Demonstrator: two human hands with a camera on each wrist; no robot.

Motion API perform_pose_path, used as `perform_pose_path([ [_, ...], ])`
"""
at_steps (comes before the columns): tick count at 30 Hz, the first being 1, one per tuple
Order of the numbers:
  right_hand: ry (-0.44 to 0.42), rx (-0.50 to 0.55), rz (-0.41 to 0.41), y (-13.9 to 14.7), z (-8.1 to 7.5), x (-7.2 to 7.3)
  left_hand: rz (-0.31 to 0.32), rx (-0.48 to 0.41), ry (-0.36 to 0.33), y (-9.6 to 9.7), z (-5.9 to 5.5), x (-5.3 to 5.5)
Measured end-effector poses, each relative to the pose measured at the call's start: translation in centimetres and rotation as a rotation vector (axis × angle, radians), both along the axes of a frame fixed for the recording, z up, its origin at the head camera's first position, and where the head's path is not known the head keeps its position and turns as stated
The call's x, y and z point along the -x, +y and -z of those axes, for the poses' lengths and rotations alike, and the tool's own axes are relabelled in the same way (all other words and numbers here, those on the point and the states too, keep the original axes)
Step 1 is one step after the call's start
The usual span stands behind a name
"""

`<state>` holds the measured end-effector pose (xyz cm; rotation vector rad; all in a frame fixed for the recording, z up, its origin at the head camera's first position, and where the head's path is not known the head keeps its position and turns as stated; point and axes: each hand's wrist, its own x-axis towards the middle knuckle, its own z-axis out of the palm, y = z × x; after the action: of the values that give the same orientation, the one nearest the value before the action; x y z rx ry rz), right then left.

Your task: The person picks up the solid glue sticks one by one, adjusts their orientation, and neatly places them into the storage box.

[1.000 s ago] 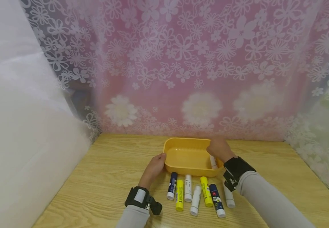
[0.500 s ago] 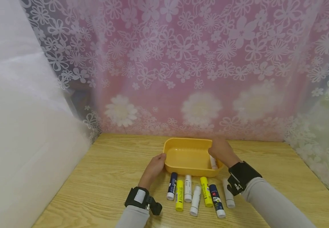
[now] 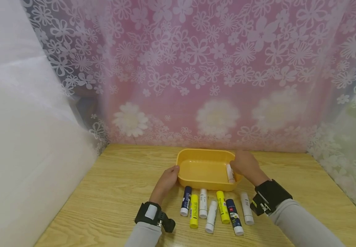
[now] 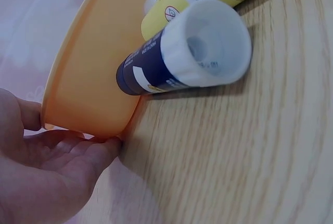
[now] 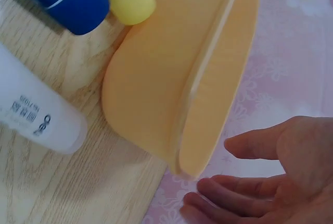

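My left hand (image 3: 166,180) pinches the left end of a yellow plastic tray (image 3: 202,169). In the left wrist view its thumb is at the rim, with fingers under the wall. One white glue stick (image 3: 230,174) lies inside the tray at the right end. My right hand (image 3: 248,166) hovers by that end; in the right wrist view its thumb and fingers are apart with nothing between them, just off the rim. Before the tray lie several glue sticks: navy (image 3: 186,201), yellow (image 3: 194,211) and white (image 3: 247,208) ones.
The wood-grain table (image 3: 128,175) extends to both sides of the tray. A pink flowered curtain (image 3: 171,68) hangs behind its back edge, close behind the tray. White sheeting (image 3: 26,137) stands along the left side.
My right hand has drawn back to the right from over the tray, leaving the white glue stick lying inside. My left hand and the tray have stayed in place.
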<state>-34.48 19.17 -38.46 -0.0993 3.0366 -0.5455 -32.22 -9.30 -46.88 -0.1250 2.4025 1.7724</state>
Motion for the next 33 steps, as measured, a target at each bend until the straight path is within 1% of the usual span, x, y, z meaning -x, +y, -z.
perform_pose_path([
  [6,-0.041,-0.023,-0.003,0.4,-0.3,-0.6,0.019,-0.004,-0.004,0.2,0.1,-0.1],
  [10,-0.055,-0.05,-0.03,0.4,-0.8,-1.0,0.009,-0.002,0.003,0.1,0.1,-0.1],
  [14,-0.06,-0.031,-0.046,0.5,-1.2,-1.7,0.005,0.0,0.007,0.0,0.0,0.0],
  [18,-0.089,-0.001,-0.033,0.8,-1.4,-2.5,0.015,-0.004,0.002,-0.1,0.0,0.0],
  [21,-0.117,-0.012,-0.028,0.9,-1.5,-3.1,0.011,-0.01,0.002,-0.1,0.0,0.0],
  [26,-0.156,-0.048,-0.034,1.1,-1.5,-3.6,0.005,-0.005,0.008,-0.1,0.1,0.0],
  [33,-0.195,-0.05,-0.027,1.3,-0.9,-4.0,0.008,-0.011,0.001,-0.2,0.1,-0.1],
])
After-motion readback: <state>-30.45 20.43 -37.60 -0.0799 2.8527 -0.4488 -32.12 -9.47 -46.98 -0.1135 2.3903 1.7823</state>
